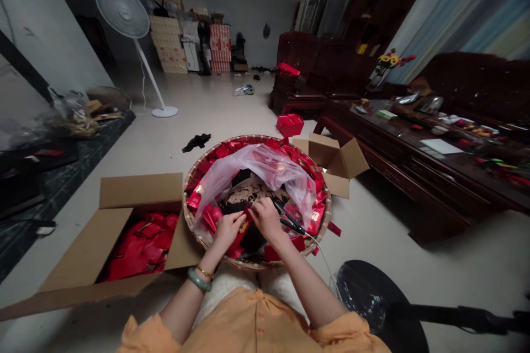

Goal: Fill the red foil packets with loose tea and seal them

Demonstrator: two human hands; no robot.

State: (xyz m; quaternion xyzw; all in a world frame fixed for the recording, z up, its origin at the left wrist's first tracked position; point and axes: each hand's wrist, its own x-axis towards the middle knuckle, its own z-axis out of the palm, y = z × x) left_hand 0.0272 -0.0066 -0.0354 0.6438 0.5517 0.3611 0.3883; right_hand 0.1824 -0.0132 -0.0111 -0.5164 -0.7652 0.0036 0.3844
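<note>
Over the round bamboo tray (pixel 257 139), left hand (pixel 228 230) pinches a red packet (pixel 242 234); right hand (pixel 267 218) looks closed on a black corded sealer (pixel 291 223), grip partly hidden, above dark tea (pixel 240 199).

Hands of a person working over a round woven bamboo tray (pixel 187 187). The left hand (pixel 229 230) and right hand (pixel 267 219) pinch a red foil packet (pixel 241 234) between them; a black corded tool (pixel 290 222) lies against the right hand. In the tray: loose red packets (pixel 317 215), a clear plastic bag (pixel 252 171) and dark crumbly material (pixel 244 197). Left of the tray, an open cardboard box (pixel 120 242) holds red pouches (pixel 141 248). A second open carton (pixel 331 157) stands just beyond the rim. The left wrist bears a green bangle (pixel 199 279) and a gold bracelet (pixel 205 272).
</note>
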